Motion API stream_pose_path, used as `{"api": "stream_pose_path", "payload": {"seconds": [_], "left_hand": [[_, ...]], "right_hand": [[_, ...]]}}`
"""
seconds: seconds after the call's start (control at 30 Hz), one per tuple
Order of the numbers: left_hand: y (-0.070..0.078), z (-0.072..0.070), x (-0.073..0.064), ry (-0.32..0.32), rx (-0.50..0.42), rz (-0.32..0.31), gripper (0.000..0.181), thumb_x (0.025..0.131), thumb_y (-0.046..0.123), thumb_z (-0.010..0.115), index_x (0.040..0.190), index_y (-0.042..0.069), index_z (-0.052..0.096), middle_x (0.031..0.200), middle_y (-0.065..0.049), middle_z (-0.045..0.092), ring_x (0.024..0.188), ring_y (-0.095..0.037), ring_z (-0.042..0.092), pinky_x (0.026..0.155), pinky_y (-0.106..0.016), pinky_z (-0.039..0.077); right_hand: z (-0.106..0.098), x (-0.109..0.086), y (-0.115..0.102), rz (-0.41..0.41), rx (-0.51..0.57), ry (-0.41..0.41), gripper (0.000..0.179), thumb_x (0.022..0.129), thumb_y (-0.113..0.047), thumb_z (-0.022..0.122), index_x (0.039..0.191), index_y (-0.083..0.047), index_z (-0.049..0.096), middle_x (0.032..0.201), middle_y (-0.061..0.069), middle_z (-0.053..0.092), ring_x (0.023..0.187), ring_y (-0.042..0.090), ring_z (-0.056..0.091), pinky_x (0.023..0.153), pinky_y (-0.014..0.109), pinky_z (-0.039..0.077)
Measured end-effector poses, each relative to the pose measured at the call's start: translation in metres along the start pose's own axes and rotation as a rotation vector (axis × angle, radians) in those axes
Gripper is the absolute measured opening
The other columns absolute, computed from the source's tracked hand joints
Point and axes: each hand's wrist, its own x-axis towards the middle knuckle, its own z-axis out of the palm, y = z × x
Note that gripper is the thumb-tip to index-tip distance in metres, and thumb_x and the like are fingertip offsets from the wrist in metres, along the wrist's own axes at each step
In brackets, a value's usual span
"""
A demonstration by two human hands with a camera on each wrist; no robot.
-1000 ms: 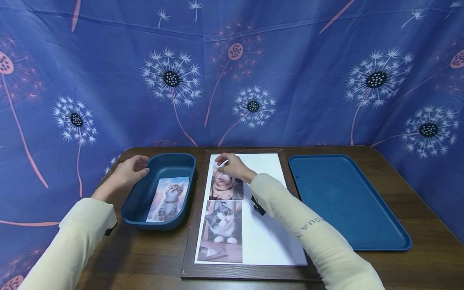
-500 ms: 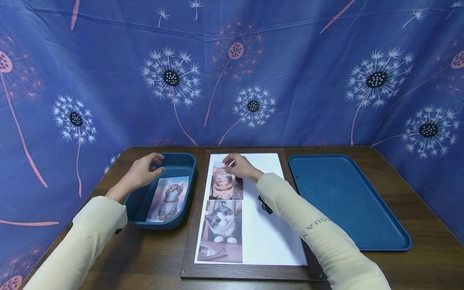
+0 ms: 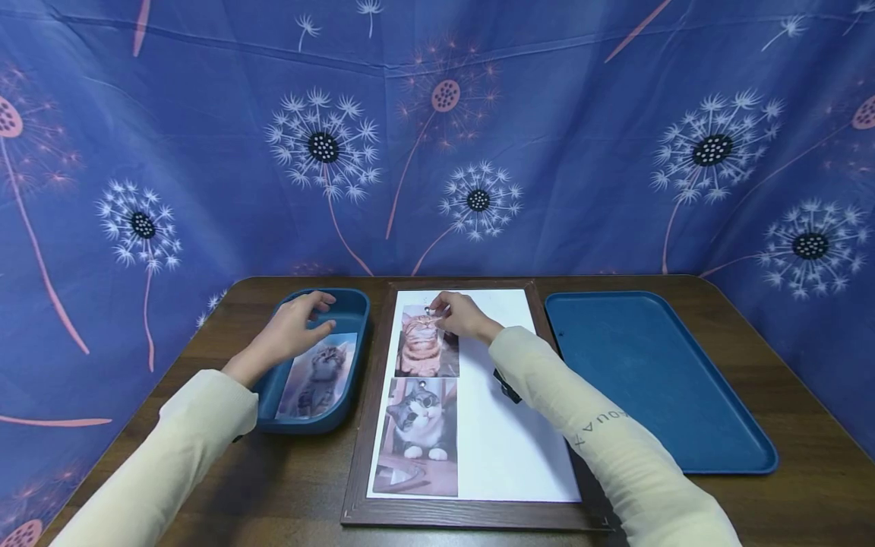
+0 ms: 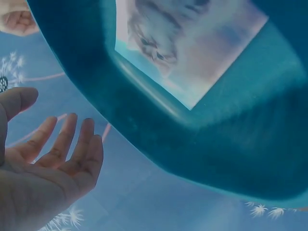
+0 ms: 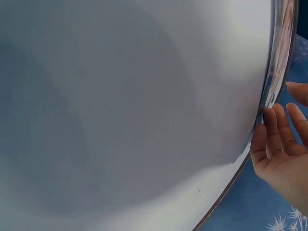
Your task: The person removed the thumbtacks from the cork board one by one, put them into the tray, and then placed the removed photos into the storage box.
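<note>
My left hand (image 3: 290, 333) hangs above a blue bin (image 4: 159, 151), thumb and fingers apart, holding nothing. In the bin lies a kitten photo (image 3: 320, 376), partly covered by the hand in the head view. Over the upper left of a framed white board (image 3: 502, 433) is my right hand (image 3: 466, 315), its fingertips by the top right of an orange cat photo (image 3: 419, 357). A small shiny round piece (image 3: 428, 310) shows at that photo's top edge. Below it lies a grey-and-white cat photo (image 3: 420, 441), with a similar small piece (image 3: 421, 384) at its top.
A shallow blue tray (image 3: 656, 380) lies to the right of the board. The brown wooden table (image 3: 301, 486) carries everything, and a blue cloth with dandelion prints (image 3: 574, 190) hangs behind it.
My left hand has moved right, from the bin's left edge to above the bin. My right hand has drawn slightly right, uncovering more of the orange cat photo.
</note>
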Motion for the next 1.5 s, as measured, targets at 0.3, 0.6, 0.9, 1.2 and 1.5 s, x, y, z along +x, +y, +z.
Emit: {"api": "stream_pose_path", "payload": {"seconds": [0.3,0.6,0.9,1.2,1.5], "left_hand": [[0.015,0.012,0.005,-0.036,-0.006,0.0,0.044,0.09,0.018,0.056,0.129,0.002,0.045,0.124,-0.022,0.052,0.111,-0.039,0.052,0.088,-0.05,0.046],[0.028,0.024,0.01,-0.061,0.049,0.049,0.045,0.09,0.023,0.057,0.129,0.003,0.045,0.121,-0.018,0.053,0.113,-0.034,0.053,0.087,-0.048,0.047],[0.036,0.037,0.014,-0.06,0.108,0.08,0.042,0.088,0.026,0.059,0.125,0.009,0.049,0.119,-0.012,0.056,0.109,-0.03,0.055,0.088,-0.048,0.046],[0.047,0.045,0.017,-0.059,0.171,0.173,0.04,0.086,0.022,0.062,0.122,0.007,0.054,0.113,-0.012,0.059,0.101,-0.027,0.058,0.085,-0.046,0.047],[0.052,0.048,0.023,-0.044,0.291,0.247,0.038,0.084,0.024,0.064,0.118,0.01,0.056,0.108,-0.009,0.061,0.085,-0.022,0.057,0.077,-0.045,0.047]], "right_hand": [[-0.002,0.001,0.003,-0.024,-0.051,0.0,0.03,0.077,0.003,0.063,0.106,0.006,0.056,0.099,0.018,0.062,0.089,0.026,0.06,0.082,0.032,0.048],[-0.001,0.006,0.006,-0.038,-0.038,0.004,0.031,0.076,0.006,0.062,0.106,0.006,0.055,0.098,0.019,0.061,0.089,0.027,0.06,0.082,0.032,0.049],[-0.002,0.011,0.007,-0.092,-0.081,-0.011,0.032,0.076,0.005,0.063,0.107,0.007,0.055,0.095,0.019,0.06,0.087,0.027,0.059,0.079,0.03,0.049],[-0.002,0.026,0.019,-0.134,-0.076,-0.075,0.034,0.076,0.0,0.067,0.108,0.003,0.056,0.093,0.014,0.06,0.086,0.024,0.061,0.078,0.03,0.05],[-0.001,0.033,0.023,-0.186,-0.154,-0.079,0.035,0.075,0.002,0.064,0.109,0.004,0.055,0.093,0.015,0.059,0.086,0.024,0.058,0.078,0.031,0.049]]}}
